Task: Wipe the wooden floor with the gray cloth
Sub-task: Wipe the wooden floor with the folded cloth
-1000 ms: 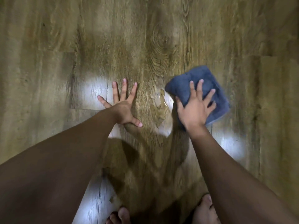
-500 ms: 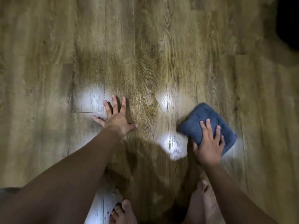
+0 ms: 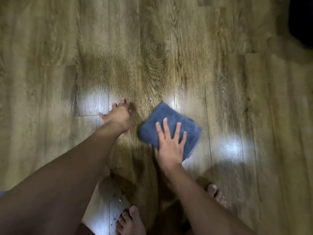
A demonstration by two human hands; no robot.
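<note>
- The gray cloth, a folded square of soft terry, lies flat on the wooden floor under the right hand, whose fingers are spread wide and pressing it.
- The left hand rests on the planks just left of the cloth; its fingers are blurred, so their spread cannot be told.
- Bare toes are cut off at the bottom edge.

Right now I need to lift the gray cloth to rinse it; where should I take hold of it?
Probably at the far corner of the gray cloth, coming from above and ahead. It lies flat and folded on the wooden floor, and the right hand presses its near half with straight fingers, so that free corner offers the easiest grip.
</note>
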